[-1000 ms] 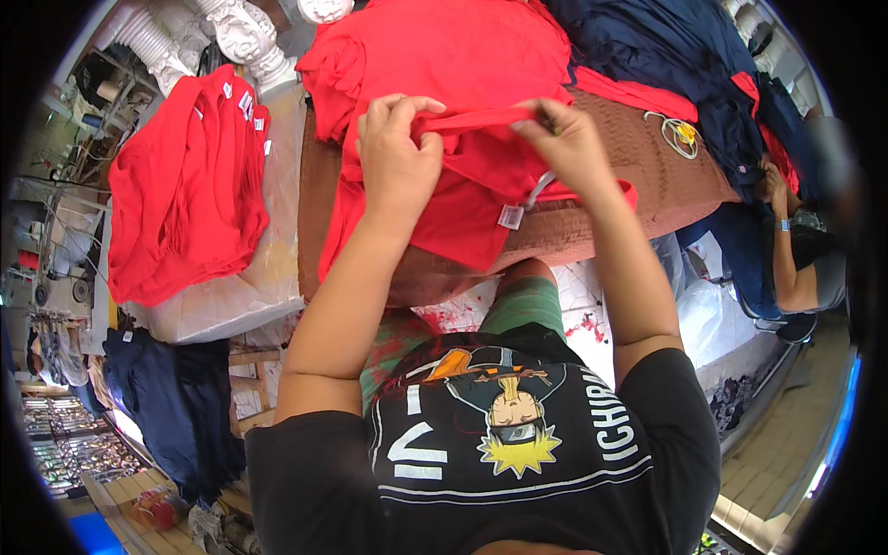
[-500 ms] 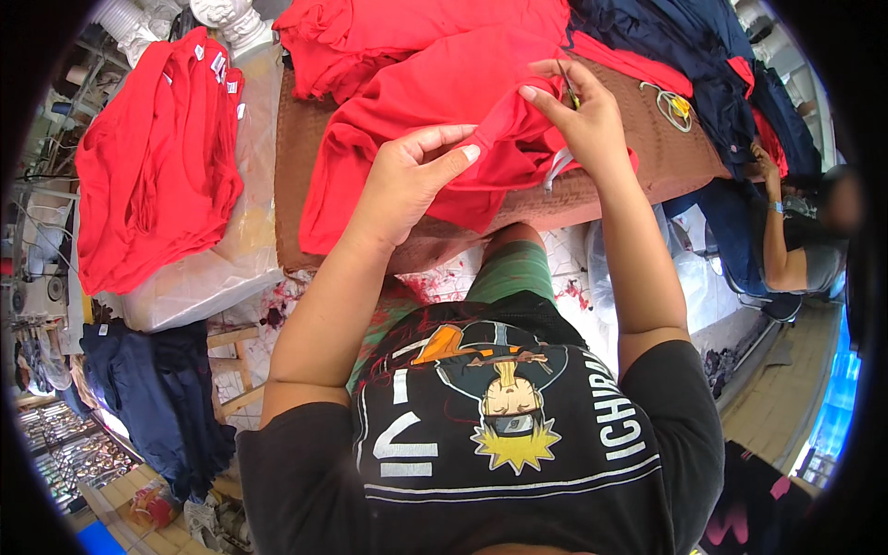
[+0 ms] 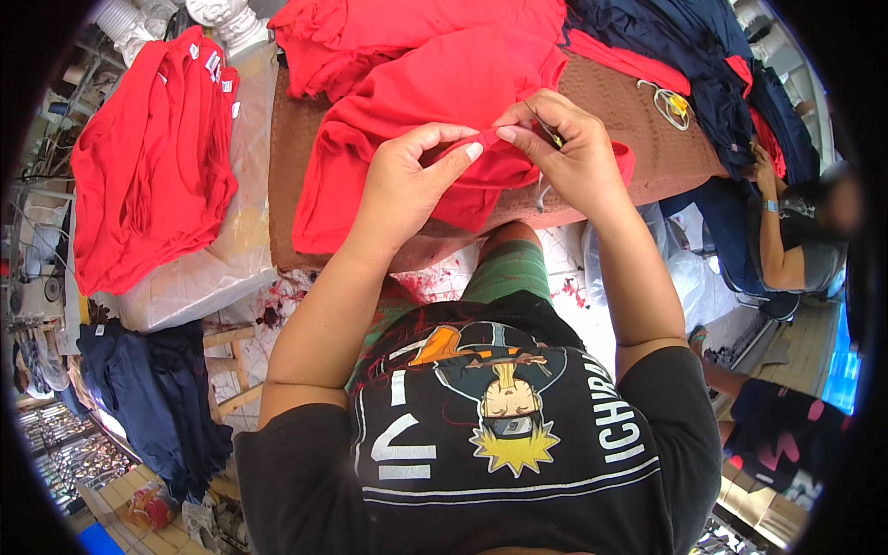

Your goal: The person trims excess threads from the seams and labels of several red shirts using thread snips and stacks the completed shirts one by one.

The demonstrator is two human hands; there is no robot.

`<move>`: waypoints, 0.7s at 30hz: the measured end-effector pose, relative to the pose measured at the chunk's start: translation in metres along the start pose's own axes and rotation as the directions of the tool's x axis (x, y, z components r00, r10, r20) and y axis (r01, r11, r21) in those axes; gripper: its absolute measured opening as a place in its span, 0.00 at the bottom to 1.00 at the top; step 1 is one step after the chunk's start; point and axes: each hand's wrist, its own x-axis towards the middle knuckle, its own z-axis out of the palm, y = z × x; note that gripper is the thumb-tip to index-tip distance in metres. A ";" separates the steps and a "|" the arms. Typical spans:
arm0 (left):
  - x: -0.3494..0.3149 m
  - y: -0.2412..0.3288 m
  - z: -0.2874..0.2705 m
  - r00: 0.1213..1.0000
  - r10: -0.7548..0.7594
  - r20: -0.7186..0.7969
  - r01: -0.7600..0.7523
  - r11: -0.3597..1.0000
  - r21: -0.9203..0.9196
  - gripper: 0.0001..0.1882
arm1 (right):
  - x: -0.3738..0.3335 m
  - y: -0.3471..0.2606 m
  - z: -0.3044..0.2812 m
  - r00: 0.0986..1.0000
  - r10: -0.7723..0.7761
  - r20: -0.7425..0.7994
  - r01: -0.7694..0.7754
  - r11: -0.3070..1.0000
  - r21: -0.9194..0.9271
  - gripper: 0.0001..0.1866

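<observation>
A red garment lies spread over the brown-covered table before me, part of it lifted between my hands. My left hand pinches its edge between thumb and fingers. Close by on the right, my right hand pinches the same edge. Tucked in that hand is a small dark cutting tool with a bit of yellow, which looks like thread snips; the fingers hide most of it. A pale strip hangs from the garment below my right hand.
More red cloth is heaped at the back. Red garments are stacked on a plastic-wrapped block at left. Dark blue garments and a yellow-and-white cord lie at right. A co-worker sits at far right; another person's leg shows lower right.
My right hand has come down and left, closer to my left hand, along the garment's edge. The left hand stays nearly in place. At lower right a passer-by's leg has come into view.
</observation>
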 end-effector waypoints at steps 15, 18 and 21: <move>0.002 -0.001 0.010 0.983 0.172 -0.063 -0.172 0.985 0.008 0.08 | -0.007 -0.004 0.004 0.992 0.120 -0.035 -0.107 0.960 0.260 0.06; 0.001 -0.002 0.011 0.973 0.221 -0.069 -0.216 0.974 0.072 0.08 | -0.006 -0.012 -0.001 0.999 -0.031 -0.039 0.037 0.989 0.143 0.07; 0.000 0.000 0.012 0.971 0.229 -0.074 -0.223 0.971 0.082 0.09 | -0.007 -0.015 -0.003 0.991 -0.124 -0.043 0.124 0.992 0.000 0.09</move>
